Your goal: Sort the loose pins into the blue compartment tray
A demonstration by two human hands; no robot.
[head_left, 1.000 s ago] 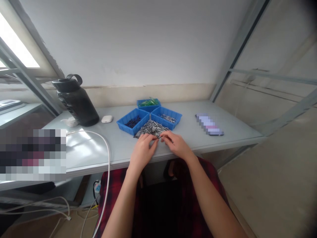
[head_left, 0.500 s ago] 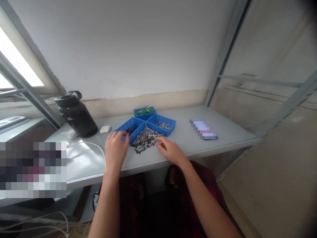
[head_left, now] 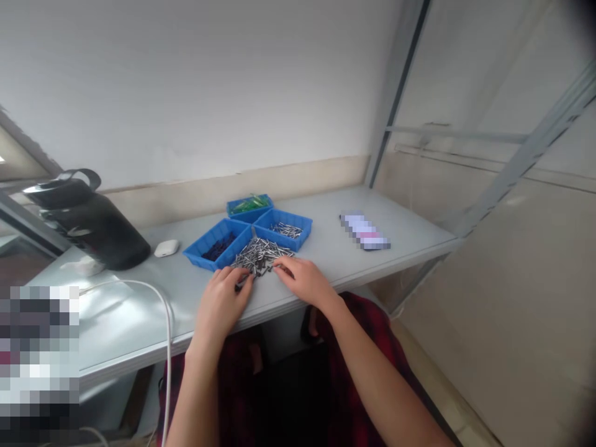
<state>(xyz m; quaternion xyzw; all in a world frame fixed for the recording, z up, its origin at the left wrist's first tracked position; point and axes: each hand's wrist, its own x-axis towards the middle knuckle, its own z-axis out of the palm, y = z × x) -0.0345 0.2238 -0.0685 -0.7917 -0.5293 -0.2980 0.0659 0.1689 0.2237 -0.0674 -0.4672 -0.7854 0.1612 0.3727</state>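
Observation:
A loose pile of silver nails and dark screws (head_left: 261, 251) lies on the table, in front of three blue bins. My left hand (head_left: 224, 297) is at the pile's near left edge, thumb and fingers curled close together over some dark screws. What it pinches, if anything, is too small to make out. At the near right edge, my right hand (head_left: 305, 280) has its fingertips drawn together among the pieces; their contents are unclear. Dark screws lie in the left blue bin (head_left: 198, 256), silver nails in the right blue bin (head_left: 305, 234), and green pieces in the back blue bin (head_left: 249, 215).
A dark bottle (head_left: 100, 223) stands at the left, with a white earbud case (head_left: 166, 248) beside it. A white cable (head_left: 165, 310) hangs over the front edge. A phone (head_left: 365, 231) lies at the right, near metal frame posts (head_left: 403, 74).
My left hand has moved from the left bin's near edge to the pile. My right hand has reached slightly further into the pile's near side. The camera view has turned to the right.

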